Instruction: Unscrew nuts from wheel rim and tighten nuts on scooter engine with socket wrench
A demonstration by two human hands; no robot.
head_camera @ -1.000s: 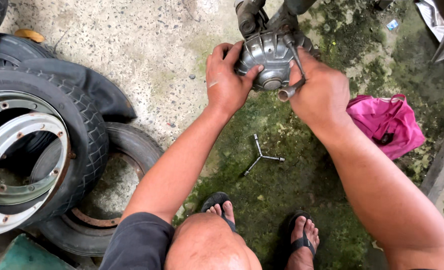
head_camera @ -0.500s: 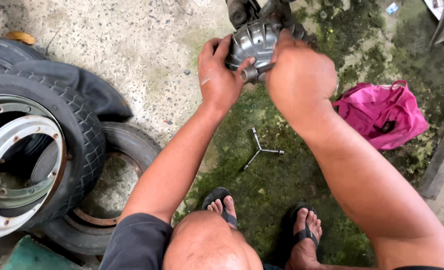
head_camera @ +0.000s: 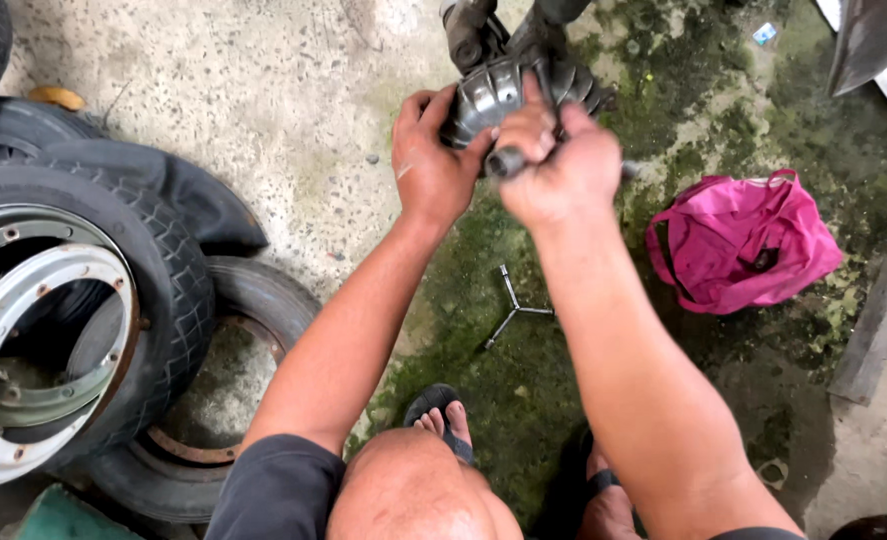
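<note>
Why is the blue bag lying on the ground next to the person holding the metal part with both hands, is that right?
Not quite: the bag is pink, not blue. The head view shows it on the ground beside the person, whose left hand and right hand both hold the metal part.
</note>
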